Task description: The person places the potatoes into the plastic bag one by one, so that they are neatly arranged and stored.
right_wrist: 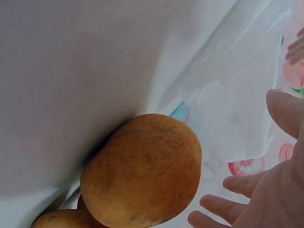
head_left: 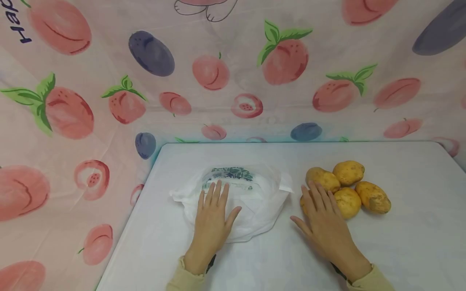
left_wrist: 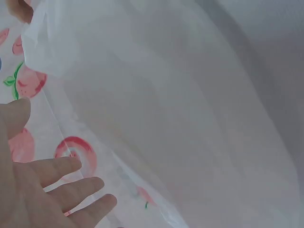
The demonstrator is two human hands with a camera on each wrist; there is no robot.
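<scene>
Crumpled, green-printed white plastic bag (head_left: 251, 220), five yellow-brown potatoes (head_left: 347, 202), some blemished, both hands (head_left: 212, 222) (head_left: 327, 230) spread out, holding nothing

Counted: five potatoes (head_left: 372, 197), right of centre; one white plastic bag (head_left: 260, 216), lower centre; one left hand (head_left: 212, 220); one right hand (head_left: 325, 226).

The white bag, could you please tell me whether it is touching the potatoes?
Apart: the head view shows bare tabletop between the white bag and the potatoes.
</scene>
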